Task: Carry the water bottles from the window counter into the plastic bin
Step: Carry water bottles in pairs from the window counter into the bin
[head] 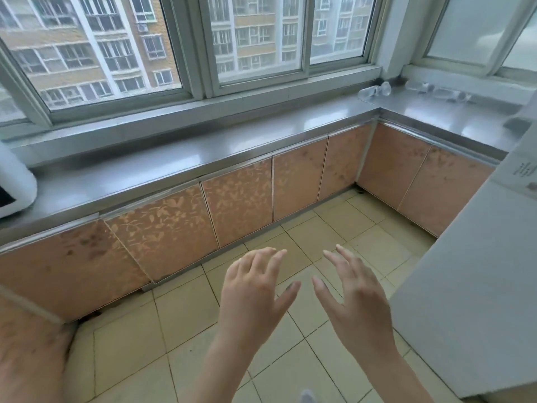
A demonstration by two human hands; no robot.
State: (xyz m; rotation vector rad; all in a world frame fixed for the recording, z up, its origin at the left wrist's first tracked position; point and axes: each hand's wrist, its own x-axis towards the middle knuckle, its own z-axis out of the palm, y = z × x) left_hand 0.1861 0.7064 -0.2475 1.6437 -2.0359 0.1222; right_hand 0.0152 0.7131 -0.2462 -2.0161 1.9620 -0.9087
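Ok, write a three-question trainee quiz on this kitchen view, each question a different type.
1. True or false: the left hand already holds a bottle.
2. Multiple choice: the water bottles lie (A) on the floor tiles, (B) on the steel counter in the far right corner under the windows, (C) inside a cabinet.
3. Fill in: the right hand hangs with spread fingers above the tiled ____.

Key: 1 false, both hands are empty with fingers spread. 2 B; more bottles lie further right along the same corner. 3 floor. The plastic bin is not in view.
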